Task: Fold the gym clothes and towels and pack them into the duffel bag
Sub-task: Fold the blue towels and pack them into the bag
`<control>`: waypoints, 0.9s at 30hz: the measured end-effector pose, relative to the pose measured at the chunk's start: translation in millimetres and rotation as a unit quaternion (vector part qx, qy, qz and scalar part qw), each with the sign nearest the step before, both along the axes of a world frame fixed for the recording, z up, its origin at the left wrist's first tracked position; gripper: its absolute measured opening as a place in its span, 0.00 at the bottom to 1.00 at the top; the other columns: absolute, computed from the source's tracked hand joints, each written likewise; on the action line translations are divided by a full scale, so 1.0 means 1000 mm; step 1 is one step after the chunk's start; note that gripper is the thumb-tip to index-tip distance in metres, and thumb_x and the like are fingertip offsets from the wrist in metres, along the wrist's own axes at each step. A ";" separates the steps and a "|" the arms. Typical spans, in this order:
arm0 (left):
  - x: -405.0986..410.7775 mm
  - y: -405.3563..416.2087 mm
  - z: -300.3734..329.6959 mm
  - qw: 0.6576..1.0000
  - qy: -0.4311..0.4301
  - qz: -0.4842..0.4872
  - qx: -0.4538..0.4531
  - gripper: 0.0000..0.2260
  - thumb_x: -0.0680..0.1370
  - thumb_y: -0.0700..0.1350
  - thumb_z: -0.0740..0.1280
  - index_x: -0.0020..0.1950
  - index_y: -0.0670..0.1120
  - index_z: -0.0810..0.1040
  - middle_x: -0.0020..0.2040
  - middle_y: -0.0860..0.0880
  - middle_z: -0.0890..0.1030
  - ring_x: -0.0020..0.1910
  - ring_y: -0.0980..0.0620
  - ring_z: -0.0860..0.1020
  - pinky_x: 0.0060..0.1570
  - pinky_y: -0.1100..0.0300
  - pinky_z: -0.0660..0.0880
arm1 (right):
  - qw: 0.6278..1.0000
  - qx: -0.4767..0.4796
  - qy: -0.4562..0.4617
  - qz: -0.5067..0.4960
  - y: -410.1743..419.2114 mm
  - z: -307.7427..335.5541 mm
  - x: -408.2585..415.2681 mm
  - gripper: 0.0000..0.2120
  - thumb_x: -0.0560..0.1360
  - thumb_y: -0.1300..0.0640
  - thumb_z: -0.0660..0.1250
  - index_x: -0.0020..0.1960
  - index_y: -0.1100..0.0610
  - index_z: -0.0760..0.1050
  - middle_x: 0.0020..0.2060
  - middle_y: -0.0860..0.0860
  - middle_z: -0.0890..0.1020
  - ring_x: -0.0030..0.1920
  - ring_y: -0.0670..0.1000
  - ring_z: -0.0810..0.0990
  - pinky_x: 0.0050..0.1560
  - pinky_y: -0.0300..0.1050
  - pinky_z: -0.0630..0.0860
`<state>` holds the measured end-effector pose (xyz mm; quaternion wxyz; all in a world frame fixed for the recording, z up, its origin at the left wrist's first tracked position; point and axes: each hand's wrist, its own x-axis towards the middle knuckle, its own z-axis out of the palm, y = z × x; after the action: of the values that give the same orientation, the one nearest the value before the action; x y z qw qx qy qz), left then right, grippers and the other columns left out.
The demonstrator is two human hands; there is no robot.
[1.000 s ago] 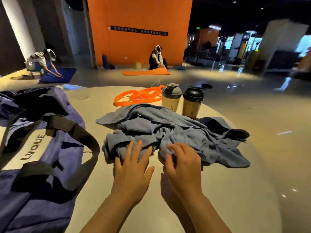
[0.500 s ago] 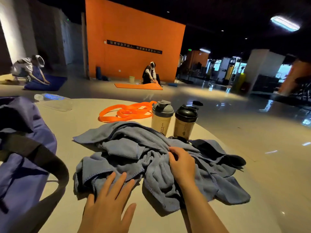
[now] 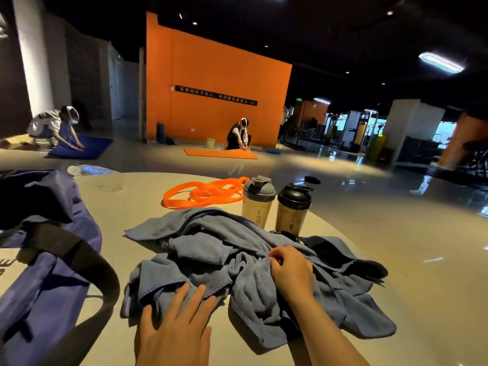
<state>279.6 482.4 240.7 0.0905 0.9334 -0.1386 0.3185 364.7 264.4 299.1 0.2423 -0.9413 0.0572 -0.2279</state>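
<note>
A crumpled grey-blue towel (image 3: 200,249) lies in a heap on the round table (image 3: 137,207). My right hand (image 3: 291,273) is on top of the heap with its fingers curled into the cloth, gripping a fold. My left hand (image 3: 175,331) rests flat with spread fingers at the towel's near edge, fingertips touching the cloth. A dark garment (image 3: 343,256) shows under the towel on the right. The purple duffel bag (image 3: 45,276) with a black strap sits open at the left.
Two shaker bottles (image 3: 257,202) (image 3: 293,207) stand just behind the towel. An orange resistance band (image 3: 203,192) lies further back, and a clear water bottle (image 3: 96,175) lies near the far left edge. Two people kneel on mats on the floor beyond.
My right hand moved from the towel's near edge up onto the heap and closed on a fold. My left hand drew back toward me. The camera tilted upward.
</note>
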 end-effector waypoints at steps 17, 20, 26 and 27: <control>-0.034 -0.001 0.031 0.992 -0.013 -0.058 -0.112 0.23 0.82 0.59 0.44 0.69 0.51 0.68 0.70 0.46 0.69 0.69 0.46 0.66 0.67 0.43 0.54 | 0.947 -0.218 -0.158 0.177 -0.005 -0.048 -0.185 0.10 0.81 0.47 0.50 0.42 0.44 0.62 0.36 0.43 0.68 0.30 0.42 0.69 0.28 0.34 0.63; -0.034 -0.003 0.025 0.993 0.022 -0.108 -0.037 0.25 0.82 0.61 0.44 0.70 0.53 0.71 0.71 0.48 0.70 0.71 0.48 0.64 0.68 0.43 0.54 | 0.961 -0.160 -0.141 0.176 -0.004 -0.056 -0.195 0.15 0.81 0.41 0.46 0.48 0.43 0.69 0.39 0.41 0.75 0.35 0.43 0.72 0.32 0.35 0.69; -0.032 -0.002 0.020 0.990 0.050 -0.130 0.037 0.21 0.78 0.61 0.53 0.52 0.54 0.82 0.58 0.52 0.81 0.64 0.51 0.69 0.66 0.43 0.57 | 0.971 -0.167 -0.106 0.138 0.009 -0.044 -0.207 0.10 0.76 0.43 0.55 0.45 0.44 0.74 0.39 0.39 0.77 0.35 0.41 0.71 0.34 0.28 0.64; -0.032 -0.001 0.020 0.989 0.042 -0.132 0.042 0.18 0.76 0.59 0.55 0.50 0.55 0.82 0.56 0.53 0.81 0.63 0.51 0.70 0.65 0.42 0.57 | 0.975 -0.158 -0.095 0.125 0.011 -0.043 -0.209 0.10 0.74 0.43 0.56 0.45 0.44 0.74 0.38 0.39 0.77 0.34 0.40 0.71 0.34 0.26 0.61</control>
<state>247.5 480.9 260.6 0.0983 0.9224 -0.2701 0.2582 156.0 275.0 256.5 0.1218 -0.9414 -0.1212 -0.2903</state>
